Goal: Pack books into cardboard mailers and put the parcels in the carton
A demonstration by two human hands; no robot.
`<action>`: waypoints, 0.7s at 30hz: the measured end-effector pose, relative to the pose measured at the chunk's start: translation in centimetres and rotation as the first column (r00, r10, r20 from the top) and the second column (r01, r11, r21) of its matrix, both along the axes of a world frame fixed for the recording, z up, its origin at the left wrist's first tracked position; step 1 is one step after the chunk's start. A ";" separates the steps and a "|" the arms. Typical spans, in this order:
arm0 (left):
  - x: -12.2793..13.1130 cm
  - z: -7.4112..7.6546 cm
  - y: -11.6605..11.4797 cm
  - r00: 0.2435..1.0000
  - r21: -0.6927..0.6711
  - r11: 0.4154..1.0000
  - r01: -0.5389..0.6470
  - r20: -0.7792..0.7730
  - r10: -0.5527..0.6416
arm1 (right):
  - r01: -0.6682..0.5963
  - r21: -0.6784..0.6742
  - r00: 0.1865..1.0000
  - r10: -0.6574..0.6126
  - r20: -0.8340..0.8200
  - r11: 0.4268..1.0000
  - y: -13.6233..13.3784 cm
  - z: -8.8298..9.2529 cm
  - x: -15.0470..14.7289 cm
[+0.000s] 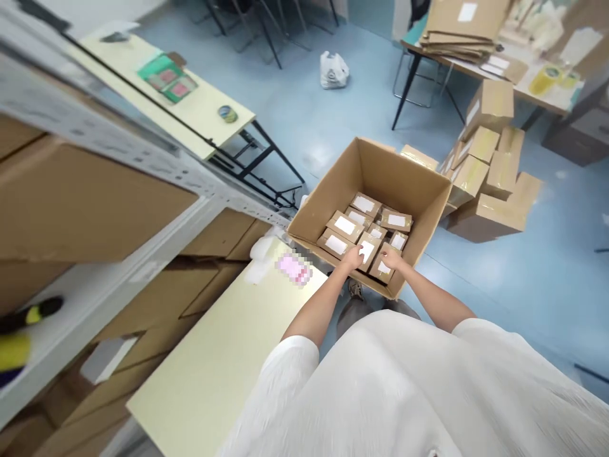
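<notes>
A large open cardboard box (404,174) stands on the blue floor below me, holding several small brown parcels (345,226) with white labels. Both my arms reach down into it. My left hand (353,257) rests with curled fingers on a small parcel (367,249) near the box's front wall. My right hand (391,257) lies beside it, fingers closed on the neighbouring small parcel (383,269). The two hands are almost touching.
A pale yellow table (214,362) lies at my left with a blurred pink item (294,269). Metal shelving with big cartons (71,203) stands further left. Stacked taped parcels (490,171) sit right of the box. A white bag (333,70) lies on the floor.
</notes>
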State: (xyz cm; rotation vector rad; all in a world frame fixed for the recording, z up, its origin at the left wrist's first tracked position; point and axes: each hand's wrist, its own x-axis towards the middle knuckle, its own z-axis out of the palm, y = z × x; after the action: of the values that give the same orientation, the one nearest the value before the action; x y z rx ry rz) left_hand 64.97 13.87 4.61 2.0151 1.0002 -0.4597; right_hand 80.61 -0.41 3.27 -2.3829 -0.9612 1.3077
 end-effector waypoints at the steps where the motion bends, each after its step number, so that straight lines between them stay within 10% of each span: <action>1: -0.7 0.5 -0.6 0.998 0.024 0.999 -0.042 0.040 0.041 | -0.034 0.018 0.999 0.034 0.007 0.999 0.1 0.3 -0.1; 12: -13.5 5.0 -6.8 0.816 0.223 0.815 -0.534 0.388 0.429 | -0.269 0.437 0.959 0.283 0.036 0.858 3.6 4.1 -6.9; 21: -29.4 6.7 -14.9 0.634 0.292 0.568 -0.769 0.460 0.622 | -0.490 0.647 0.815 0.569 0.104 0.584 4.4 6.0 -22.6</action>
State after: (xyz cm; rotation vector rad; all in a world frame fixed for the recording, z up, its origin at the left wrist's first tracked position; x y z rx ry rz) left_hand 35.54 -1.05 11.35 1.7646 1.7123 0.5918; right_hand 58.06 4.03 9.30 -1.4975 -1.8372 0.9935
